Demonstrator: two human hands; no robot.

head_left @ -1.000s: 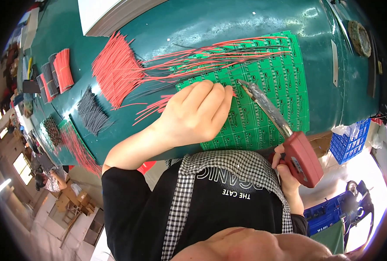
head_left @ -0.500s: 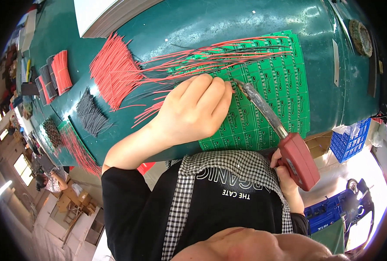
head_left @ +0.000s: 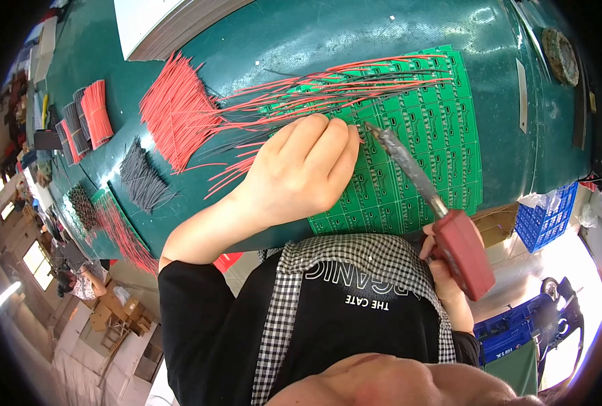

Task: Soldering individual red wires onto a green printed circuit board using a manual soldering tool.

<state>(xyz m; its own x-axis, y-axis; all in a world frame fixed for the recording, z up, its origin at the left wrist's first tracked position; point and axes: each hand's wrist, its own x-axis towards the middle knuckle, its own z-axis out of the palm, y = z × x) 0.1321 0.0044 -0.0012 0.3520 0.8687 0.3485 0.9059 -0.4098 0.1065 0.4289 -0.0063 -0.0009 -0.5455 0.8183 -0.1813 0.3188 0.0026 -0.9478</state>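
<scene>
My left hand [head_left: 301, 169] lies over the green circuit board panel [head_left: 443, 145], its fingers curled together. A short bit of red wire [head_left: 361, 141] shows beside its fingertips, which are mostly hidden behind the knuckles. My right hand [head_left: 443, 271] is wrapped round the red handle of a soldering iron [head_left: 465, 255], partly hidden behind it. The iron's dark tip points up and left, close to the left fingertips at the board. Loose red and black wires [head_left: 328, 98] stretch across the upper part of the panel and pass under the left hand.
Left of the panel lie a red wire pile [head_left: 179, 111] and a black wire pile [head_left: 143, 177]. Tied wire bundles [head_left: 94, 114] and a board with wires attached [head_left: 121, 227] are further left. A white box [head_left: 172, 27] stands at the back; a tape roll [head_left: 560, 57] lies far right.
The soldering iron has shifted slightly, its handle a little lower and to the left. My left hand stays almost in the same place.
</scene>
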